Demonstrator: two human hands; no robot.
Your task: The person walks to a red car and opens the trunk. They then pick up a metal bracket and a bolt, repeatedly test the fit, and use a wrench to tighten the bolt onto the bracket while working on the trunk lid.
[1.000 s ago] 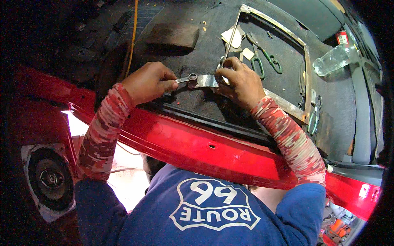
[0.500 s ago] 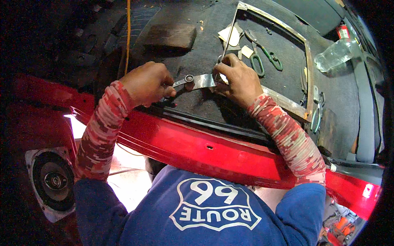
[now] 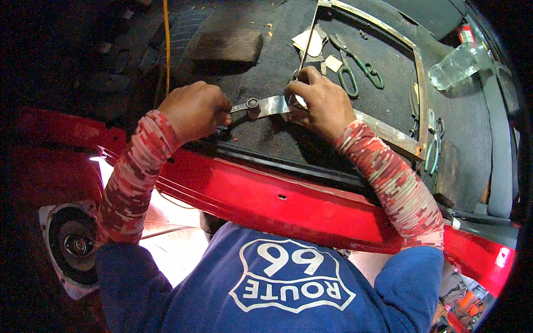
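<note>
My left hand (image 3: 199, 111) is closed around the handle of a ring spanner (image 3: 240, 107), mostly hidden in the fist. The spanner's ring end sits over a round, bolt-like piece (image 3: 253, 104). From there a curved shiny metal strip (image 3: 273, 105) runs to my right hand (image 3: 321, 105). That hand pinches the strip's far end, with something small and white showing between the fingers. A thin metal bar (image 3: 309, 41) rises from beside the right fingertips to the corner of a rectangular metal frame (image 3: 417, 72) lying on dark carpet.
Inside the frame lie green-handled snips (image 3: 355, 66) and pale paper scraps (image 3: 308, 43). Pliers (image 3: 433, 147) and a clear plastic bottle (image 3: 455, 67) are on the right. A wooden block (image 3: 227, 48) lies far left. A red painted sill (image 3: 266, 191) crosses in front of me.
My left fist has turned slightly, and its thumb shows less. The spanner and strip stay joined between my hands. The whole view has shifted a little.
</note>
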